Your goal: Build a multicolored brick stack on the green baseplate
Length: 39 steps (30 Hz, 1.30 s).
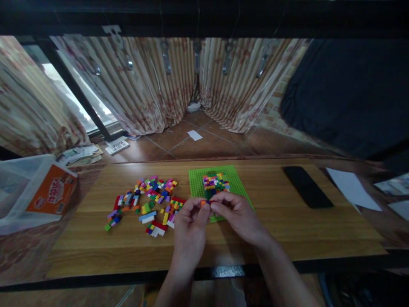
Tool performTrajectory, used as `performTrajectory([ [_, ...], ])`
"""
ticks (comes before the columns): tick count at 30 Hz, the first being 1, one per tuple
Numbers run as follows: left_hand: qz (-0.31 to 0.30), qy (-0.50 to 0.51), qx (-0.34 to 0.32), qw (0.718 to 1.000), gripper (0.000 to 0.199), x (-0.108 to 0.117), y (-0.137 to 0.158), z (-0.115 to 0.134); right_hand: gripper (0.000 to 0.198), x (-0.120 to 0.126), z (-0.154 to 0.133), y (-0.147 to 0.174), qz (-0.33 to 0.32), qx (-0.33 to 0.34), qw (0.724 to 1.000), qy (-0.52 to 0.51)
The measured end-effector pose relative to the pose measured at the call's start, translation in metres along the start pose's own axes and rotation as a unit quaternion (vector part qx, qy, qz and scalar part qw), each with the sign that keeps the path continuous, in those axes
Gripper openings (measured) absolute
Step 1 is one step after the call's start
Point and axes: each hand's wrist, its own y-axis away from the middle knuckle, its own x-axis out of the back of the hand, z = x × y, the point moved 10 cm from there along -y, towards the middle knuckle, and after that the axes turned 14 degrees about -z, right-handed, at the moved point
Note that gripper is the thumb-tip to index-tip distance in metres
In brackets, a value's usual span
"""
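Both hands meet over the near edge of a green baseplate (238, 187). Between the fingertips of my left hand (193, 217) and my right hand (234, 213) is a small orange toy brick (203, 203), with a bit of red beside it. Each hand is closed in a pinch, thumb against fingers. Just beyond them, a multicoloured brick structure (217, 181) stands on the baseplate; the fingers hide its near side. Many loose coloured bricks (156, 192) lie spread to the left of my left hand, some joined in small groups.
A black phone-like slab (306, 186) lies on the right of the wooden table (271, 230). White paper (353, 187) is beyond the table's right edge. A clear plastic bin (28, 192) with an orange label stands at the left. Curtains (153, 85) hang behind.
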Motion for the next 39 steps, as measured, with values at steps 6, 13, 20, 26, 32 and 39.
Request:
performTrajectory([
  [6, -0.026, 0.034, 0.018, 0.999, 0.018, -0.014, 0.0, -0.015, 0.013, 0.011, 0.007, 0.008, 0.002, -0.006, 1.0, -0.018],
  [13, -0.015, 0.124, 0.032, 0.992, 0.022, -0.019, -0.002, -0.031, 0.019, 0.065, 0.015, 0.021, 0.135, -0.026, 0.99, -0.037],
  [20, -0.072, 0.129, 0.104, 0.984, 0.02, -0.057, 0.008, -0.048, 0.02, 0.095, 0.017, 0.03, 0.237, -0.025, 0.971, 0.028],
  [26, -0.108, 0.136, 0.133, 0.976, 0.018, -0.079, 0.014, -0.054, 0.017, 0.076, 0.008, 0.017, 0.186, 0.002, 0.958, 0.219],
  [32, -0.096, 0.135, 0.134, 0.977, 0.017, -0.073, 0.012, -0.049, 0.016, 0.062, 0.002, 0.001, 0.161, 0.035, 0.92, 0.356],
  [39, -0.102, 0.132, 0.125, 0.978, 0.014, -0.07, 0.015, -0.047, 0.018, 0.057, 0.003, -0.002, 0.155, 0.035, 0.907, 0.389],
])
